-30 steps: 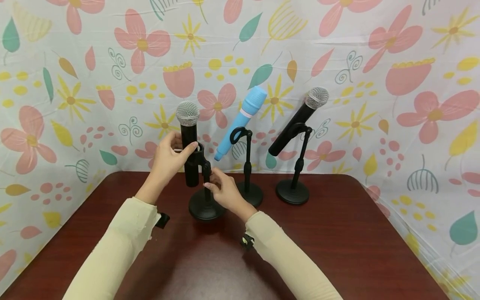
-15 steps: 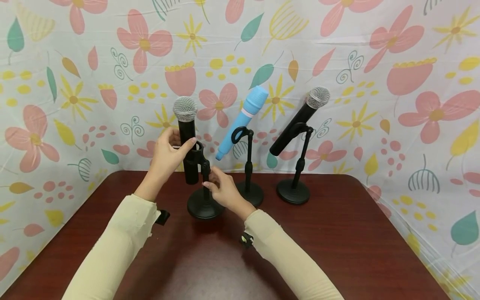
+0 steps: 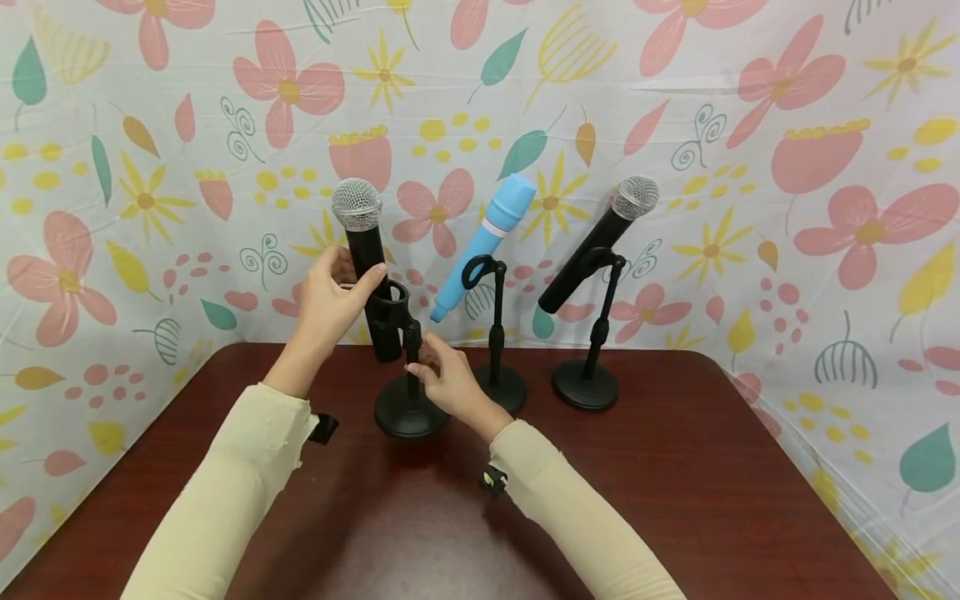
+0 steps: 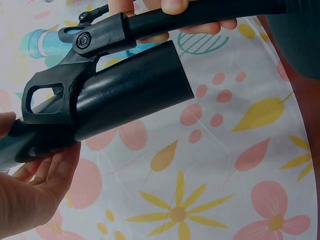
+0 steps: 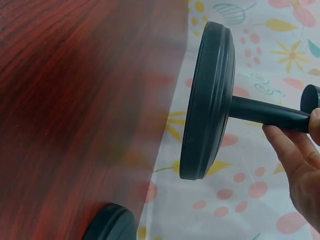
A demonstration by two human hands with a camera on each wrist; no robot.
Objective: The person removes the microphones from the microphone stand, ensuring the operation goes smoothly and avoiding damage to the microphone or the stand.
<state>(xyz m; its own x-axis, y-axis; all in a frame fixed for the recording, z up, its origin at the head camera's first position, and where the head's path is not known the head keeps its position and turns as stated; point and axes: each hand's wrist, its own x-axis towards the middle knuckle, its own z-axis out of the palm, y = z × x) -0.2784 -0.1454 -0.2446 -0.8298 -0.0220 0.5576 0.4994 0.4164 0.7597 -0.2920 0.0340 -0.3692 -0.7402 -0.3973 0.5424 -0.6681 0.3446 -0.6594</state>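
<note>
My left hand (image 3: 327,302) grips a black microphone (image 3: 364,247) with a silver mesh head, thumb on the near side and fingers behind. Its handle passes through the ring clip (image 3: 400,310) of a short black desk stand, and the lower end (image 4: 145,85) sticks out below the clip in the left wrist view. The microphone leans a little to the left. With thumb and fingers, my right hand (image 3: 452,381) pinches the stand's pole (image 5: 265,112), just above its round base (image 3: 408,414). In the right wrist view the microphone's end shows only at the edge.
Behind my right hand a blue microphone (image 3: 480,250) sits tilted in a second stand (image 3: 496,337). Farther right, another black microphone (image 3: 588,254) leans in a third stand (image 3: 596,333). A flower-print cloth (image 3: 750,250) hangs behind the dark red wooden table (image 3: 675,467).
The left hand has moved up and slightly left, raising the microphone within the clip and tipping its head leftward. The right hand stays on the pole.
</note>
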